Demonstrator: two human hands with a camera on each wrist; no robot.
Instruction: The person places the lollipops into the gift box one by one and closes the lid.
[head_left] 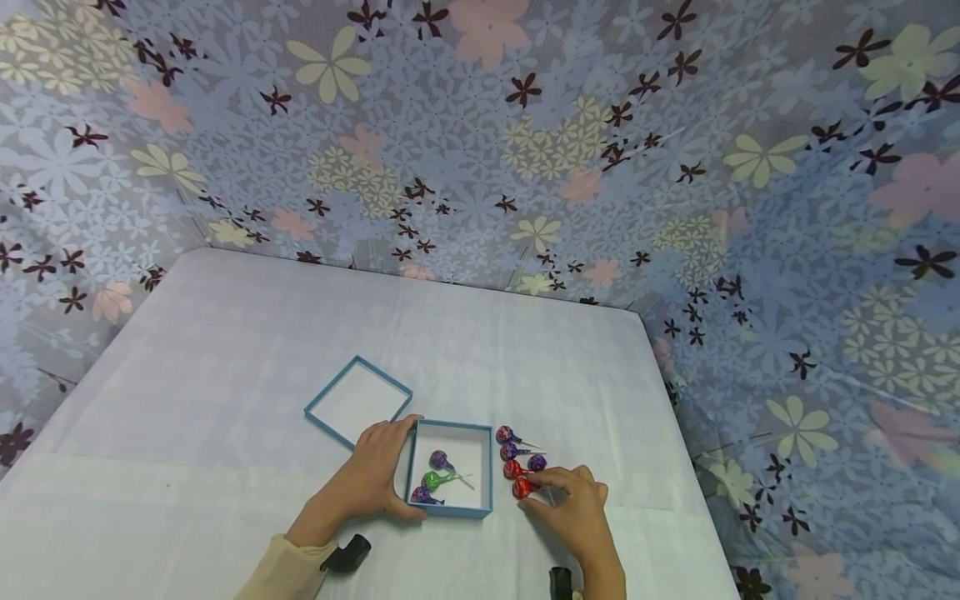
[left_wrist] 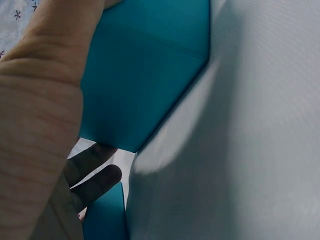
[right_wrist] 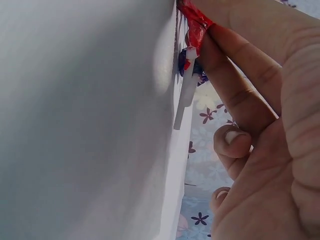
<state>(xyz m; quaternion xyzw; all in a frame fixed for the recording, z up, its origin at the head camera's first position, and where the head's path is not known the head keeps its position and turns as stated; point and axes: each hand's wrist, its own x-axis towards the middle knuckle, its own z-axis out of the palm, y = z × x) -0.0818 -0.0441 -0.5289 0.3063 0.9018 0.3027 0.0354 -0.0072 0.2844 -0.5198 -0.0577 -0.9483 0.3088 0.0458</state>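
Note:
An open blue-rimmed box (head_left: 474,511) with a white inside stands in front of me. In it lie a green lollipop (head_left: 432,481) and two purple ones, one of them a purple lollipop (head_left: 438,458) near the middle. My left hand (head_left: 375,471) grips the box by its left side, thumb at the front corner and fingers at the back corner. To the right of the box, my right hand (head_left: 576,507) pinches a red lollipop (right_wrist: 196,27) between thumb and fingers, at the table. Another red lollipop (head_left: 512,469) lies just behind it.
Several purple-wrapped lollipops, including a purple lollipop (head_left: 505,434) at the back, lie right of the box. The blue-edged lid (head_left: 358,396) lies inside up, behind the left hand. A white cloth covers the table (head_left: 247,350); flowered fabric (head_left: 465,150) hangs behind and at the sides.

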